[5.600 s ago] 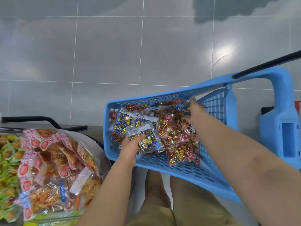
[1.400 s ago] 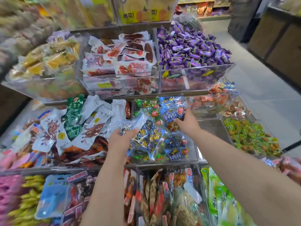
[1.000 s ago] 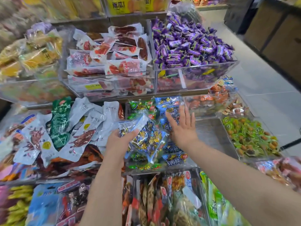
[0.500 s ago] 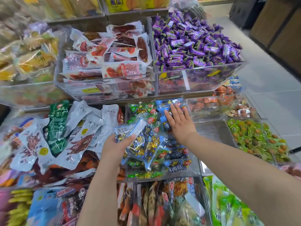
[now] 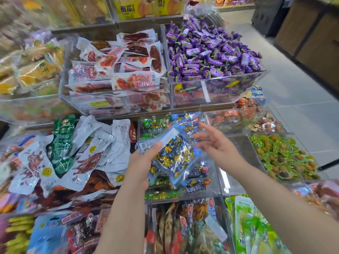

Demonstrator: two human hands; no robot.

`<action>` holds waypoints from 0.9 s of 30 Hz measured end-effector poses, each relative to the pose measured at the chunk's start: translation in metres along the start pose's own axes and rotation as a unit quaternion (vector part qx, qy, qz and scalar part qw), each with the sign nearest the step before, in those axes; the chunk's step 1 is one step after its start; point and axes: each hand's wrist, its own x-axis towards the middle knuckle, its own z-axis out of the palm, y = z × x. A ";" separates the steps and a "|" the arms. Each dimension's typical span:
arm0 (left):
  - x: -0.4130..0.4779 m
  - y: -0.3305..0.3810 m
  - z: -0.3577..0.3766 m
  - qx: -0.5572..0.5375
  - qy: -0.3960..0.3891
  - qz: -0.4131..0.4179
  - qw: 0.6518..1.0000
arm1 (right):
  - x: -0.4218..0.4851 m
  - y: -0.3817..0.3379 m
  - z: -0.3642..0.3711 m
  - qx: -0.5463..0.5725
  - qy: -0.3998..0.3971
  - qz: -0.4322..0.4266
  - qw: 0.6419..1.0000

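- The left hand [image 5: 139,167] shows only its thumb and back; its fingers are hidden beneath the blue sweet packet [image 5: 174,154].
- That packet covers much of the clear bin [image 5: 183,197] behind it.
- Yellow packs [image 5: 27,70], upper left of the frame, are blurred.
- A pinkish shape [image 5: 328,195] at the right edge is blurred and cut off.

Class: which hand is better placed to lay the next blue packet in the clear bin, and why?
Right. The right hand is open beside the blue packets, above the clear bin; the left hand is busy holding them.
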 end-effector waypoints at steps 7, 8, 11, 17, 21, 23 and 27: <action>-0.001 -0.009 0.013 -0.001 -0.015 -0.037 0.999 | -0.026 -0.019 -0.020 -0.465 -0.198 -0.272 0.819; -0.003 -0.010 0.017 -0.005 -0.023 -0.040 0.999 | -0.030 -0.019 -0.017 -0.481 -0.220 -0.263 0.807; -0.008 -0.011 0.031 0.012 -0.043 -0.050 0.998 | -0.035 -0.018 -0.003 -0.568 -0.214 -0.272 0.747; -0.005 -0.006 0.025 0.025 0.003 -0.047 0.999 | -0.005 -0.042 -0.025 -0.424 -0.134 -0.100 0.890; 0.001 -0.005 0.007 0.035 0.041 -0.011 0.998 | 0.039 -0.054 -0.052 -0.426 -0.117 0.037 0.896; 0.002 -0.005 0.004 0.033 0.047 -0.014 0.998 | 0.060 -0.051 -0.051 -0.439 -0.156 0.076 0.882; 0.002 -0.006 0.000 0.067 0.076 0.012 0.995 | 0.091 -0.034 -0.025 -0.546 -0.273 0.111 0.784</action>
